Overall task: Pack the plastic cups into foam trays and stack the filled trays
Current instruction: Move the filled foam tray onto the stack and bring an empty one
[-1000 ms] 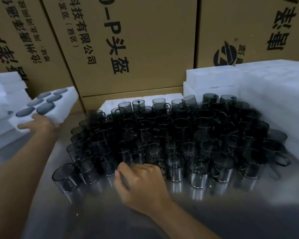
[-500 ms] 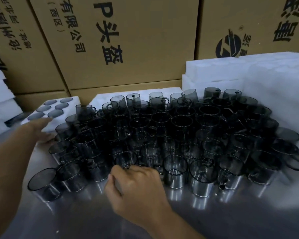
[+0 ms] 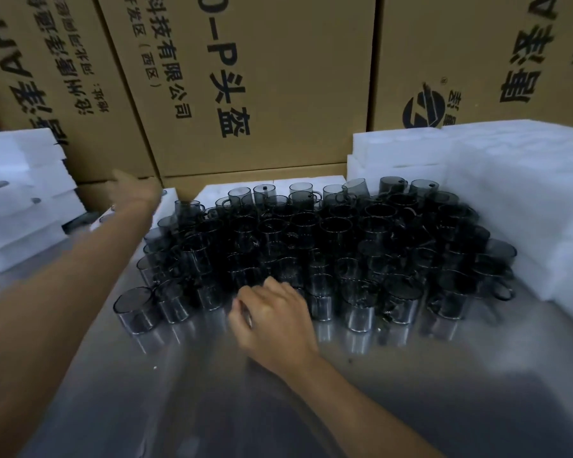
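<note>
Judging the smoky plastic cups [image 3: 328,246] crowded on the steel table [image 3: 411,391] as light, stiff, slick — best pinched at rim or handle — with right hand [image 3: 272,322] curled at the front row, grip hidden, left hand [image 3: 134,190] reaching, fingers unclear, toward a foam tray [image 3: 169,201].

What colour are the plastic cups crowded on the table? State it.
Dark, see-through smoky grey cups, shown in the head view, the only one.
</note>
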Available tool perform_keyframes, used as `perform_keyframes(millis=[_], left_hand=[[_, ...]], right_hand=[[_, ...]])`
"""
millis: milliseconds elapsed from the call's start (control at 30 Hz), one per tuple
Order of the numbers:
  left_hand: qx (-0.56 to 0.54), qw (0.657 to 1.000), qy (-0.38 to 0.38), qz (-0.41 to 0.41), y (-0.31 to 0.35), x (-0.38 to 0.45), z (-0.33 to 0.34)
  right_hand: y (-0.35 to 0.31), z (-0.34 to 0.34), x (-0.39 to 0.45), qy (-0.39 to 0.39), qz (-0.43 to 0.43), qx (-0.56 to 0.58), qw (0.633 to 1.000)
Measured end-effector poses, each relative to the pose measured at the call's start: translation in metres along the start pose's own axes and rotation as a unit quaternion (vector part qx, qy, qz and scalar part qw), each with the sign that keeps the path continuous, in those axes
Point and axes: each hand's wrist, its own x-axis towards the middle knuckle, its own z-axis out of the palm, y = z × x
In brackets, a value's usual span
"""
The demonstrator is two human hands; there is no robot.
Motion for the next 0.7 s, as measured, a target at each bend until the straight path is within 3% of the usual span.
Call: perform_keyframes(millis=[67, 267, 433, 533, 700], left_hand=[[0.060, 0.997, 0.023, 0.041, 0.009, -0.028, 0.004], [0.118, 0.936, 0.015, 0.331, 0.041, -0.150, 0.033], [0.122, 0.873, -0.084, 0.464, 0.068, -0.250, 0.060], [0.106, 0.845, -0.140, 0.504, 0.080, -0.303, 0.075], [0.093, 0.808, -0.217, 0.539, 0.081, -0.373, 0.090]], right_hand=[[0.006, -0.018, -0.008, -0.013, 0.019, -0.006, 1.000], [0.042, -0.107, 0.003, -0.016, 0.113, -0.087, 0.990], [0.066, -0.182, 0.014, -0.011, 0.194, -0.194, 0.962], [0.087, -0.227, 0.015, -0.057, 0.257, -0.278, 0.924], [0.129, -0.291, -0.007, -0.115, 0.407, -0.398, 0.814]])
